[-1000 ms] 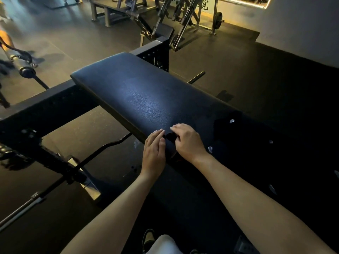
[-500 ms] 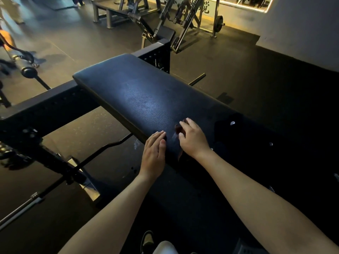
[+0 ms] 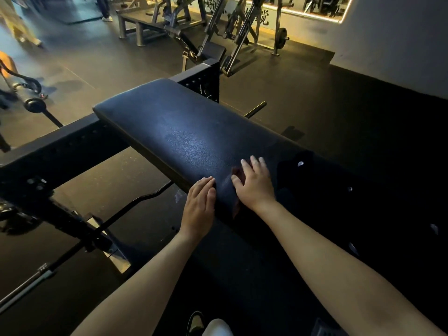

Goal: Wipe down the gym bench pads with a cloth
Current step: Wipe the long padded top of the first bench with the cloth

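Our left grip point(image 3: 200, 207) lies released, fingers straight & together, flat on the near-left edge of the long black textured-vinyl padded counter point(image 3: 169, 132). Our right grip point(image 3: 254, 184) is just beside it, also released, fingers spread, palm pressing down on the counter top. The dark cloth w/ a reddish tinge point(image 3: 236, 172) is under that palm; only bits show by the thumb & wrist, the rest is too dark to tell. A black perforated steel frame point(image 3: 60, 151) runs off to the left; grey weight machines point(image 3: 218, 27) stand well apart at the back.
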